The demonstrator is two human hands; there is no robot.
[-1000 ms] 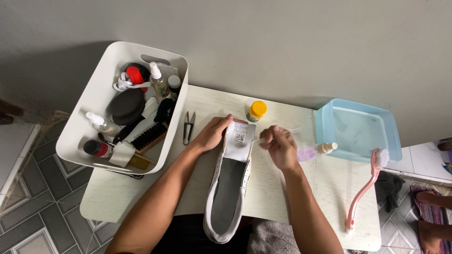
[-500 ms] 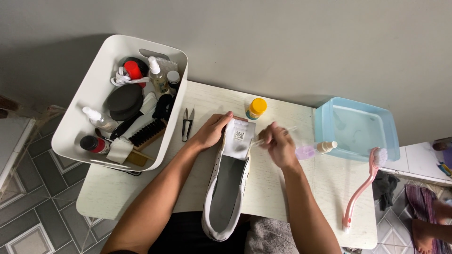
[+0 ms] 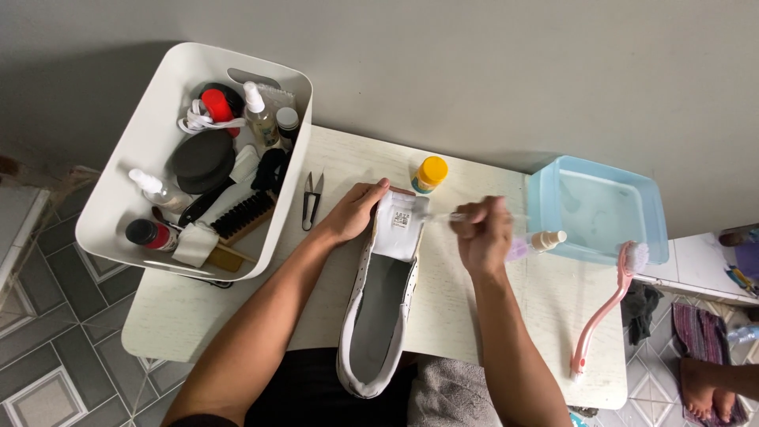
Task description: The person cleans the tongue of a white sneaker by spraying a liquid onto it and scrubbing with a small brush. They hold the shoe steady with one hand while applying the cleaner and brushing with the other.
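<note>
White slip-on shoe (image 3: pixel 385 304) lies lengthwise on the pale table (image 3: pixel 198 316), opening up, heel toward the person's body and overhanging the near edge, tongue end between the two hands. Left hand (image 3: pixel 353 212) lies flat and partly open against the shoe's left side near the tongue, fingers spread along the upper, steadying it. Right hand (image 3: pixel 484 233) is closed in a loose fist around a thin clear-handled tool (image 3: pixel 443 215), probably a small brush, whose tip reaches over the white tongue (image 3: pixel 398 229); the head itself is too blurred to make out. Judgement: work sits at the tongue, the far end of the shoe; the grey insole and white sides nearer the body show no foam or wet patches, so most of the shoe looks still to be done. Beyond the right hand: yellow-capped bottle (image 3: pixel 428 174), small spray bottle (image 3: pixel 539 240), pale blue tub (image 3: pixel 598 210). Further right, a pink long-handled brush (image 3: pixel 605 308) lies unused. Left of the left hand: thread snips (image 3: pixel 311 201) and a white basket (image 3: pixel 126 166) of brushes and bottles.
</note>
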